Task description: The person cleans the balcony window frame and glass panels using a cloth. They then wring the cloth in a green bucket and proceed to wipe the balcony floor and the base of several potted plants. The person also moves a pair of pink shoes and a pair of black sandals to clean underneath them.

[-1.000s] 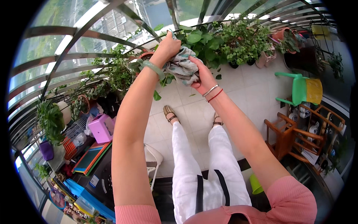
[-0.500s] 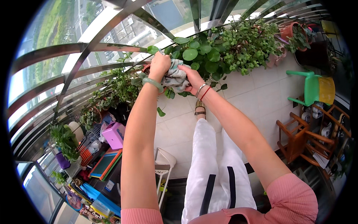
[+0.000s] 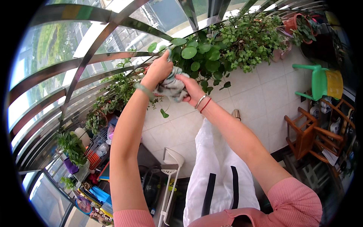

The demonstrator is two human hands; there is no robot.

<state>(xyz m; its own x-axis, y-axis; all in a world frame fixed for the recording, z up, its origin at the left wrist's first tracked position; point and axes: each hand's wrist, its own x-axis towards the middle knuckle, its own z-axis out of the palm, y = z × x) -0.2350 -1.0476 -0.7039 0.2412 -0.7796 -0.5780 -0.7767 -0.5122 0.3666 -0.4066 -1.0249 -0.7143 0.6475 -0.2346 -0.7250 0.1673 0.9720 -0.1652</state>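
Both of my arms reach forward to a crumpled grey-white cloth (image 3: 171, 89) with darker patches. My left hand (image 3: 160, 69) is closed around its upper left part, and a bit of greenish cloth pokes out above the fist. With thumb on top, my right hand (image 3: 192, 89) grips the cloth's right side. The bunched cloth hangs between the two hands, just in front of a plant with round green leaves (image 3: 212, 55). Behind my left hand run the curved metal bars of a railing (image 3: 113, 57).
Bushy small-leaved plants (image 3: 245, 41) line the railing to the right. At the right stand a green stool (image 3: 319, 81) and a brown wooden chair (image 3: 304, 132). A white metal-framed stand (image 3: 174, 159) is near my left leg. Potted plants (image 3: 72, 147) and clutter fill the left side.
My hands and the cloth have shifted slightly left and lower in view. The pink stool at the left is now mostly behind my left arm. My feet have changed position.
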